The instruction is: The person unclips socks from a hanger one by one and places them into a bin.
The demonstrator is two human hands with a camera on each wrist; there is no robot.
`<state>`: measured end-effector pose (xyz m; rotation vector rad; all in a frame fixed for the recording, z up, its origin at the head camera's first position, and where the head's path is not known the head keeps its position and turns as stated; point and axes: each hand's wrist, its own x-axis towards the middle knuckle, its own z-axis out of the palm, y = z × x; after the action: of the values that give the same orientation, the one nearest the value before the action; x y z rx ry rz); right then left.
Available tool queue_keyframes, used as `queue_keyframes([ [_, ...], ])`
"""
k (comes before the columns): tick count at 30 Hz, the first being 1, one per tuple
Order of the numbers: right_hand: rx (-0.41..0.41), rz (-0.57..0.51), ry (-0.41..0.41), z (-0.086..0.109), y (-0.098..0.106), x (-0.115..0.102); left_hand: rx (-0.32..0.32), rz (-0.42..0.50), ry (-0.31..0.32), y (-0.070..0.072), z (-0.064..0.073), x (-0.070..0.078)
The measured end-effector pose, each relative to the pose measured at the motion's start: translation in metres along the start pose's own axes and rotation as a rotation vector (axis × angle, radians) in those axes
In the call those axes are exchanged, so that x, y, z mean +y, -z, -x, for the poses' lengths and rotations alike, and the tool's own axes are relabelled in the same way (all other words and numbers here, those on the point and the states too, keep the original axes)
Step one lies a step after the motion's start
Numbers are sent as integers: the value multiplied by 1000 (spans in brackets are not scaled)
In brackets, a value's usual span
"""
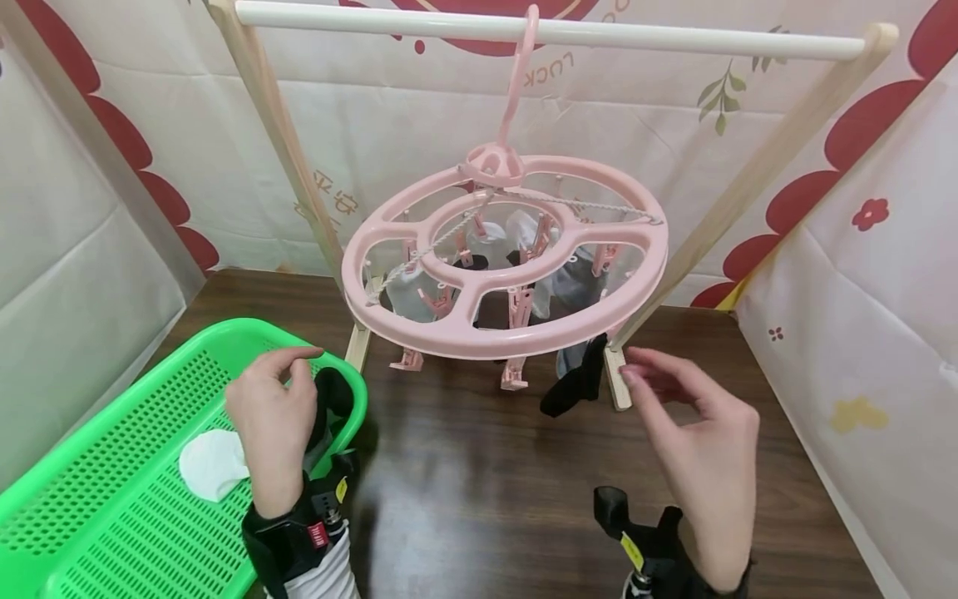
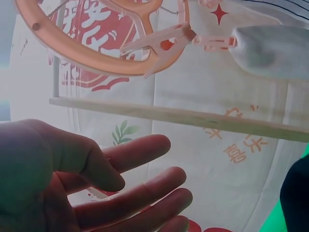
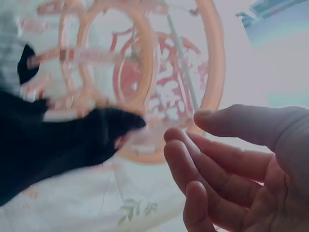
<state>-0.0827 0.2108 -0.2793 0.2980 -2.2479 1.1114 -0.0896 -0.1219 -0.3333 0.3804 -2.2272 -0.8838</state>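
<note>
Under the pink hanger (image 1: 479, 339), hanging socks (image 1: 580, 284) show only partly.

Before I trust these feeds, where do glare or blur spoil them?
Head: largely clear, with pale glare on the dark tabletop. Left wrist: washed out along the upper left edge, the left hand partly shadowed. Right wrist: black cloth and pink hanger blurred, right hand sharper, upper right corner overexposed.

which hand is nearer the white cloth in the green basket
Left. In the head view, the left hand appears over the basket, beside the cloth; the right hand is across the table, away from both.
</note>
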Motion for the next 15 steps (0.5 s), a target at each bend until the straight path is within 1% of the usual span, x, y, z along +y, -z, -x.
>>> queue_keyframes([
  [1, 12, 14, -18, -2, 2, 2, -3, 4, -6, -1, 0, 1],
  [3, 23, 37, -28, -7, 4, 8, -7, 9, -19, -2, 0, 2],
  [5, 12, 52, -25, -12, 5, 12, -10, 17, -24, -2, 0, 3],
  [7, -15, 64, -18, -17, 7, 17, -11, 19, -27, -3, 1, 3],
  [11, -104, 84, 3, -30, 10, 24, -18, 15, -25, -4, 1, 4],
  [15, -251, 73, 27, -47, 13, 30, -21, 13, -25, -3, 1, 4],
])
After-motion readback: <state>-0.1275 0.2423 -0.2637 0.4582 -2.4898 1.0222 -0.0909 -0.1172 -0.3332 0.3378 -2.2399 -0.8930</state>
